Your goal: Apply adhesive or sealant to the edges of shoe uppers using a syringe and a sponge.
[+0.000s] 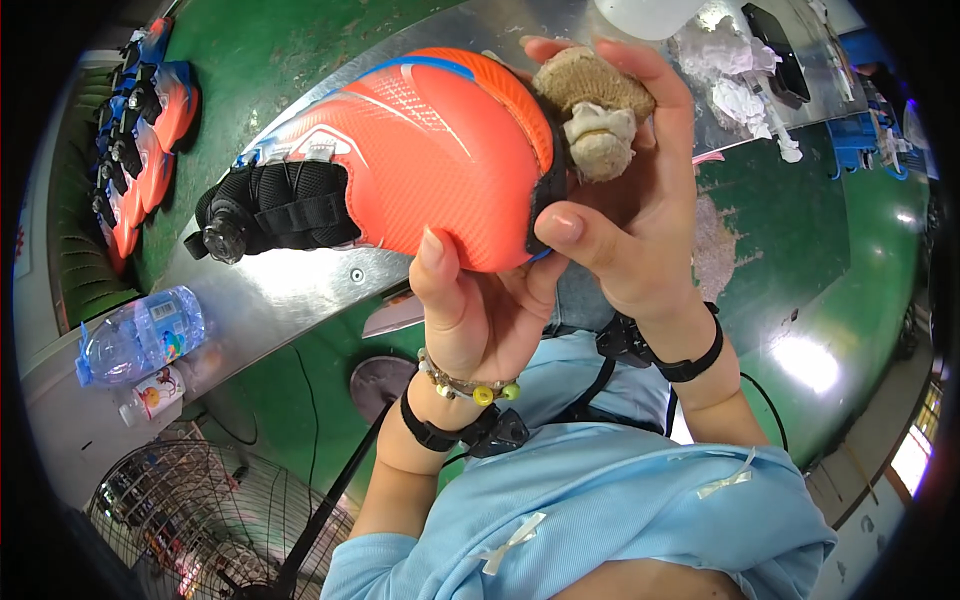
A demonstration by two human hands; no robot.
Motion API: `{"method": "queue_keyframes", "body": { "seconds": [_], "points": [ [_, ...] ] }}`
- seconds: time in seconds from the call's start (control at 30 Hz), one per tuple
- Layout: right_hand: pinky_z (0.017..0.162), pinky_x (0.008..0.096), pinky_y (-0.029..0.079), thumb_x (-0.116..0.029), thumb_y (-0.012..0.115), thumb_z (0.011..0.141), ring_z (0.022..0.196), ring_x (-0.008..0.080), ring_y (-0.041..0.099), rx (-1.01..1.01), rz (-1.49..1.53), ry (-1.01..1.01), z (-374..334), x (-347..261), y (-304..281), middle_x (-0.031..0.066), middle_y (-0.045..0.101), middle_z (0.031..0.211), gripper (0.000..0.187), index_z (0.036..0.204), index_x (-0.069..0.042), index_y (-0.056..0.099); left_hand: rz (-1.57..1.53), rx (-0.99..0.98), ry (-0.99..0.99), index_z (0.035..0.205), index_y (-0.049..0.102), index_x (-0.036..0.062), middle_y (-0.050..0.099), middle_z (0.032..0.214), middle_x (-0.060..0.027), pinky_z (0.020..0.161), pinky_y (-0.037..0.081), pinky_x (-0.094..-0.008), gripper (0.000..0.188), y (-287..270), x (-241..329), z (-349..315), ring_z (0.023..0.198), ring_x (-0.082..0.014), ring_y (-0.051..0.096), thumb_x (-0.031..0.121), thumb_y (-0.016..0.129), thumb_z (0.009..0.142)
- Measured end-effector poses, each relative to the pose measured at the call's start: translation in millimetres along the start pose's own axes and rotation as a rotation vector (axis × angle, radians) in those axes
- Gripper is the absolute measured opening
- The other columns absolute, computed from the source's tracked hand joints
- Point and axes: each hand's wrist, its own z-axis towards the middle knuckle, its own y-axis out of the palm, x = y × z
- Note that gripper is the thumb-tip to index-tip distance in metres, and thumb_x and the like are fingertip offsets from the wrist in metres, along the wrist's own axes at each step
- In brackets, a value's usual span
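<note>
A coral-orange sports shoe point(430, 150) hangs above the metal table, its toe end toward the right. Black mesh and a round black knob show at its left end, and a blue line runs along its upper edge. My left hand point(478, 320) grips it from below near the toe, thumb on the upper. Beside the toe, my right hand point(645, 240) curls around a wad of worn beige cloth point(590, 90), with a paler, rounded lump at its lower part. The right thumb rests by the black toe edge; whether it presses the shoe I cannot tell.
A metal table point(315, 275) carries a clear plastic bottle point(145, 335), a smaller bottle point(155, 392), crumpled white paper point(740, 100) and a black tray-like case point(775, 50). Similar shoes point(150, 150) stand in a row at far left. A wire-caged fan point(210, 510) is at lower left.
</note>
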Motion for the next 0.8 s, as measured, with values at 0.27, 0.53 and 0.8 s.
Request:
{"method": "queue_keyframes", "body": {
  "seconds": [0.27, 0.53, 0.8],
  "points": [
    [0.080, 0.0236, 0.043, -0.003, 0.060, 0.080, 0.102, 0.0123, 0.046, 0.121, -0.155, -0.016, 1, -6, -11, 0.0075, 0.049, 0.109, 0.036, 0.112, -0.003, 0.045, 0.324, 0.194, -0.015, 0.125, 0.037, 0.0139, 0.045, 0.124, -0.0029, 0.089, 0.047, -0.0305, 0.061, -1, -4, 7, 0.115, -0.0183, 0.043, 0.045, 0.058, 0.078],
    [0.074, 0.0259, 0.048, 0.006, 0.054, 0.076, 0.100, 0.0157, 0.050, 0.213, -0.616, -0.207, -15, -23, -33, 0.0098, 0.042, 0.116, 0.027, 0.100, -0.003, 0.061, 0.296, 0.267, 0.003, 0.130, 0.028, 0.0115, 0.035, 0.132, -0.0083, 0.090, 0.046, -0.0318, 0.067, -2, -10, 13, 0.118, -0.0207, 0.040, 0.038, 0.061, 0.077],
    [0.072, 0.0283, 0.046, 0.005, 0.056, 0.057, 0.090, 0.0225, 0.052, 0.015, -1.236, -0.330, -17, -27, -31, 0.0114, 0.047, 0.109, 0.051, 0.100, -0.020, 0.066, 0.203, 0.143, -0.017, 0.120, 0.039, 0.0053, 0.050, 0.118, -0.0086, 0.097, 0.039, -0.0379, 0.047, -8, -11, 20, 0.110, -0.0201, 0.049, 0.031, 0.053, 0.083]
  ]
}}
